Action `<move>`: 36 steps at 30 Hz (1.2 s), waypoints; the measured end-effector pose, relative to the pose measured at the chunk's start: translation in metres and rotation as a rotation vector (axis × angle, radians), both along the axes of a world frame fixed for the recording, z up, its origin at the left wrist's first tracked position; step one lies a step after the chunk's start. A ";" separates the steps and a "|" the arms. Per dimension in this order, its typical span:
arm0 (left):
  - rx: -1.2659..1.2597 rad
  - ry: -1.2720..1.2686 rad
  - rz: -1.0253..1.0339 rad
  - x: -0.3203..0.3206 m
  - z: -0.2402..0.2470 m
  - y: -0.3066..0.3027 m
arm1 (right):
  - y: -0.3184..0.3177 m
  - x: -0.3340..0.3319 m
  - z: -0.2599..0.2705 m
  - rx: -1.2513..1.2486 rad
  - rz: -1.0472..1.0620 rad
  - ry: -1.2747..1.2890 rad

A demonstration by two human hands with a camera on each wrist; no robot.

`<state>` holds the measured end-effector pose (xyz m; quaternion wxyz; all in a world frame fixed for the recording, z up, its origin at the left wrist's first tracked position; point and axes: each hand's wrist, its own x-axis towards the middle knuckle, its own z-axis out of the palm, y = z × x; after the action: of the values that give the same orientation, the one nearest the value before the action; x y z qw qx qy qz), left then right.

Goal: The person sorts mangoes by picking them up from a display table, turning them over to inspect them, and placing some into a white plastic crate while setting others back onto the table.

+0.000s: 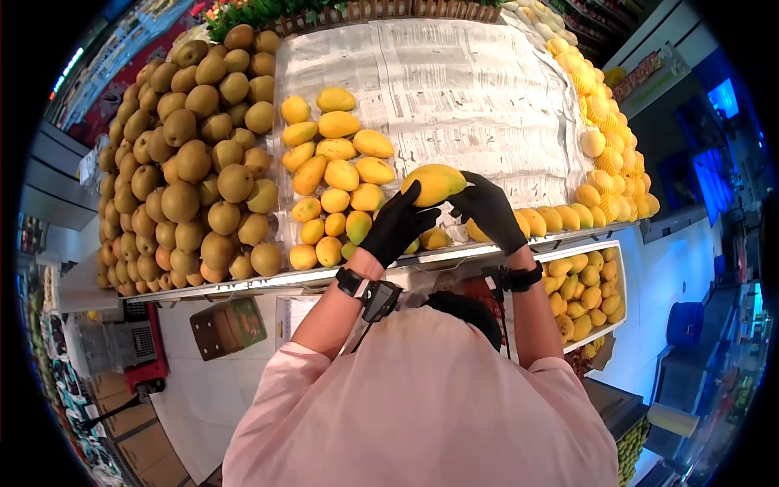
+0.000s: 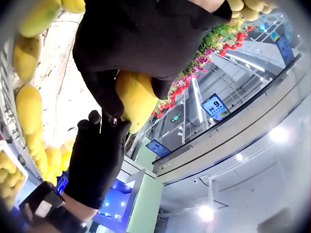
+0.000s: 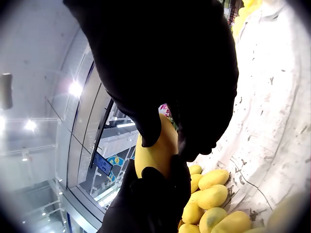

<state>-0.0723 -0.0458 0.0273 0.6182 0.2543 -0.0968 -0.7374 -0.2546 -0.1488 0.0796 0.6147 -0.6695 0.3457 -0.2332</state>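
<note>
A yellow mango (image 1: 434, 183) with a faint green tinge is held up between two black-gloved hands, over the near edge of the display. My left hand (image 1: 399, 223) grips its left end, thumb on the near side. At the other end, my right hand (image 1: 490, 213) pinches the tip with thumb and fingers. In the left wrist view, the mango (image 2: 136, 99) shows between the left thumb and fingers, with the right hand (image 2: 97, 160) touching its lower end. The right wrist view has the mango (image 3: 158, 150) between both hands, the left hand (image 3: 148, 201) below.
Rows of mangoes (image 1: 337, 124) lie on newspaper (image 1: 471, 97) left of the hands. A heap of brown round fruit (image 1: 180, 127) borders them. More mangoes (image 1: 552, 217) line the front edge at right, near netted yellow fruit (image 1: 613, 162). A crate (image 1: 621, 280) of mangoes stands below.
</note>
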 end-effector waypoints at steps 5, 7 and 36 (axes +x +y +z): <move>-0.076 -0.604 0.279 -0.007 0.022 0.008 | 0.009 0.000 0.008 0.373 -0.010 -0.124; -0.265 -1.091 0.468 -0.013 0.020 0.006 | 0.011 -0.004 0.000 0.398 0.039 -0.211; -0.112 -0.450 0.033 -0.045 0.014 0.017 | 0.014 -0.061 0.000 -0.011 0.060 -0.074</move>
<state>-0.1172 -0.0290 0.0412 0.6062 0.3791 -0.2687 -0.6454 -0.3158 -0.1353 0.0793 0.6300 -0.6738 0.3012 -0.2415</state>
